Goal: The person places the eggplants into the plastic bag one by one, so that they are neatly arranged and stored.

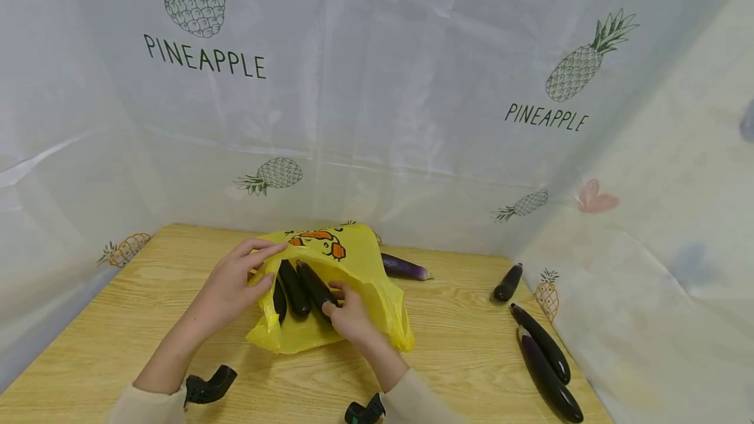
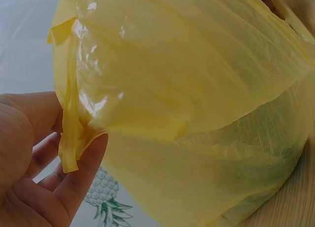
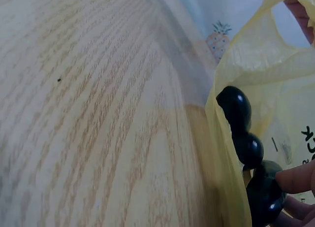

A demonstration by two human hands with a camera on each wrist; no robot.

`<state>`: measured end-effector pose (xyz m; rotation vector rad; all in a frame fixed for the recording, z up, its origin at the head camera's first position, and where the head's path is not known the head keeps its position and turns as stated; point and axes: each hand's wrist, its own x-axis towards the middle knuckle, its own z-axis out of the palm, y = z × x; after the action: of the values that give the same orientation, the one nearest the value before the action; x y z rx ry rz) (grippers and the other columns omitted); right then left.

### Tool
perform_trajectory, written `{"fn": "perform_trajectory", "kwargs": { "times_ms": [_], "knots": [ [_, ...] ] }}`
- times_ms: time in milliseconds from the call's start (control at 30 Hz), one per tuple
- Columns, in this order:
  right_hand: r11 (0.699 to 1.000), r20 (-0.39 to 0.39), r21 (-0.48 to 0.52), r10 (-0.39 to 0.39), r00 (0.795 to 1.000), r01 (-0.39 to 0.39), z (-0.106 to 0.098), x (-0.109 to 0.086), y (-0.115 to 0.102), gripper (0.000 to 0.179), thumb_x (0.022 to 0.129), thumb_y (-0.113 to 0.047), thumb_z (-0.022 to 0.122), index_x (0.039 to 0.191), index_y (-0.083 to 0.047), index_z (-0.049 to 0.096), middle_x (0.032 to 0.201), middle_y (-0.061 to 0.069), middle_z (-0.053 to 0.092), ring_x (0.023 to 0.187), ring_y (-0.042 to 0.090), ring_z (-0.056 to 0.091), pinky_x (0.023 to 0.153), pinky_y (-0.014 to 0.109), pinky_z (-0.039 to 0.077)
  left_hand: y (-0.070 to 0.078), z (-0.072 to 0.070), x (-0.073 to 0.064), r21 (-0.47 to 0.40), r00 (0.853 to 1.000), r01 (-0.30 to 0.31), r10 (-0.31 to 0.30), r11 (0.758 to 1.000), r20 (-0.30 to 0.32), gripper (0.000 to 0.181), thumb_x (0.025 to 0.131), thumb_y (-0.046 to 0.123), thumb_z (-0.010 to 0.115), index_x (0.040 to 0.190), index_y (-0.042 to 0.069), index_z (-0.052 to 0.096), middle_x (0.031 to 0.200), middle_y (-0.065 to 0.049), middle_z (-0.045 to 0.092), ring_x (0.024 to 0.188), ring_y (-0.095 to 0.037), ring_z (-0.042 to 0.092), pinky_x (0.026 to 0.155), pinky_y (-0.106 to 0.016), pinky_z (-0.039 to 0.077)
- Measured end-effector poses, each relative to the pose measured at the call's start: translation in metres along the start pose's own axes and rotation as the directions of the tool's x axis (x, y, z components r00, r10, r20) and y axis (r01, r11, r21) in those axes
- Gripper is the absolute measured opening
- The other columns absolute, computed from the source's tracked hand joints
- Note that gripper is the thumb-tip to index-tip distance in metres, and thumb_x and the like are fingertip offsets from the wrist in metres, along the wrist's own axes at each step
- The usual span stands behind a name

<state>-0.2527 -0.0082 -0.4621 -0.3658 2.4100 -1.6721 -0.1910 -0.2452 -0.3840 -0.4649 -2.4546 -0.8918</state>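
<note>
- A person's left hand (image 1: 235, 280) pinches the rim of a yellow plastic bag (image 1: 362, 247), seemingly propping its mouth wide.
- The right hand (image 1: 352, 316) grips one dark eggplant (image 1: 313, 285) by its near end inside the bag, apparently for control.
- Two more eggplants (image 1: 294, 290) lie inside, just left.
- A purple eggplant (image 1: 405, 267) lies behind, partly hidden; three others (image 1: 543, 343) line the counter's (image 1: 459, 326) right side.
</note>
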Motion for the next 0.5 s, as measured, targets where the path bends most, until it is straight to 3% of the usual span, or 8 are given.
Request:
{"fn": "perform_trajectory", "kwargs": {
  "times_ms": [233,500],
  "knots": [
    [0.999,-0.016,-0.045,-0.025,1.000,0.024,0.004,0.003,0.008,0.043,0.103,-0.008,0.068,0.144,-0.001,0.060,0.135,0.018,0.063,0.113,0.028,0.061,0.089,0.041,0.055,0.001,0.000,0.001,-0.010,1.000,0.000,0.000,1.000,0.003,0.056,0.094,-0.004,0.074,0.147,0.011,0.066,0.139,-0.012,0.060,0.066,-0.005,0.045,0.065,-0.026,0.045],
    [1.000,0.032,0.004,-0.011,0.999,0.011,0.003,0.004,0.013,0.067,0.086,0.008,0.067,0.151,-0.006,0.058,0.133,0.020,0.063,0.085,0.019,0.062,0.061,0.029,0.052,0.001,0.000,0.001,-0.001,1.000,-0.001,0.001,1.000,0.008,0.056,0.093,-0.005,0.073,0.146,0.010,0.066,0.138,-0.011,0.061,0.067,-0.006,0.045,0.064,-0.026,0.044]
  ]
}}
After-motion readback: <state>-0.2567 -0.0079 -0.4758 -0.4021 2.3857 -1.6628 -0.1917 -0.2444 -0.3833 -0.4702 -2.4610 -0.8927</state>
